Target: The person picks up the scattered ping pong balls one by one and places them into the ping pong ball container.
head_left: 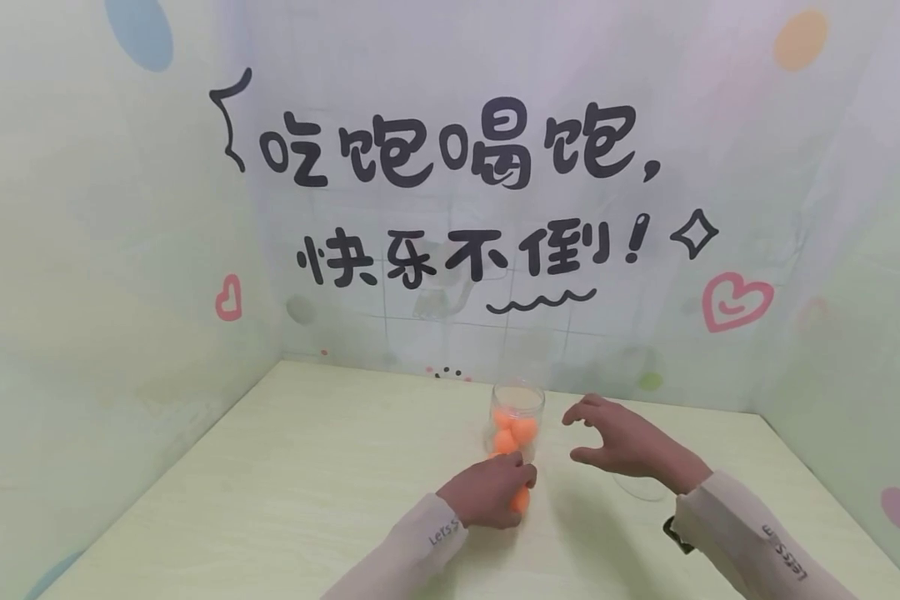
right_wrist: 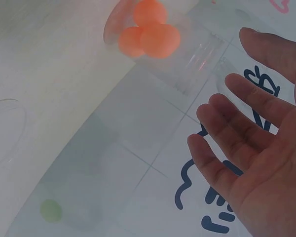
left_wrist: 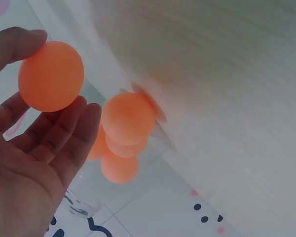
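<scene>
My left hand pinches an orange ping-pong ball between thumb and fingers, just in front of a clear jar. Several orange balls lie at the bottom of the jar, which stands upright on the table. In the left wrist view one orange ball shows nearer than the others; whether it is inside the jar I cannot tell. To the right of the jar my right hand hovers with relaxed, spread fingers and holds nothing.
A thin clear round lid lies flat on the pale table, below the right forearm in the head view. Behind the jar rises a printed back wall; side walls flank the table left and right.
</scene>
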Action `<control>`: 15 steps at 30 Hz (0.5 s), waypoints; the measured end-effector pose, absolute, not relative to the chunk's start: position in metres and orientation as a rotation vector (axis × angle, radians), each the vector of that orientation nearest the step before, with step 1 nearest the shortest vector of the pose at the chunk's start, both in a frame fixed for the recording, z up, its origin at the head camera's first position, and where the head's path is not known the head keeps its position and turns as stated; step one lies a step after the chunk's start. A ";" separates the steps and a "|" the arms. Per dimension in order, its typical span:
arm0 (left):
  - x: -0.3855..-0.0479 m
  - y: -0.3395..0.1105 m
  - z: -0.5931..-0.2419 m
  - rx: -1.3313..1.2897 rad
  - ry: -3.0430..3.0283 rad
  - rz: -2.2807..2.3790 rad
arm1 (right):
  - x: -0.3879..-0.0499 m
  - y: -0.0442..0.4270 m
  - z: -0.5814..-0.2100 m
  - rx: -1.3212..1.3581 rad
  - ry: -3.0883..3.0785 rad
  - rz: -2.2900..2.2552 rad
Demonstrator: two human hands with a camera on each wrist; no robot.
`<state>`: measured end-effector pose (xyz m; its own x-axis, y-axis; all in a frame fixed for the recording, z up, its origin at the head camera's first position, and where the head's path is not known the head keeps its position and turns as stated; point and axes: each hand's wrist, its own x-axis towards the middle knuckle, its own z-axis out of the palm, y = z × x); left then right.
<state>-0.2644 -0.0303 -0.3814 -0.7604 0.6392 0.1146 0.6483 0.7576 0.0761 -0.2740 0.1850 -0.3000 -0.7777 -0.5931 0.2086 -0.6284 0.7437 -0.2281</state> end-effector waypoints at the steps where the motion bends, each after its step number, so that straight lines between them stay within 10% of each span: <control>1: -0.265 -0.031 -0.378 -1.044 -2.875 -0.180 | -0.274 0.185 -0.301 0.991 -2.821 0.438; 15: -0.274 -0.041 -0.334 -0.973 -2.879 -0.331 | -0.277 0.187 -0.308 1.042 -2.801 0.442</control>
<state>-0.2743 -0.0409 -0.3337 -0.7941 0.5895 0.1480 0.6077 0.7742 0.1766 -0.2770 0.1873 -0.3078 -0.7558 -0.6195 0.2121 -0.6547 0.7204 -0.2289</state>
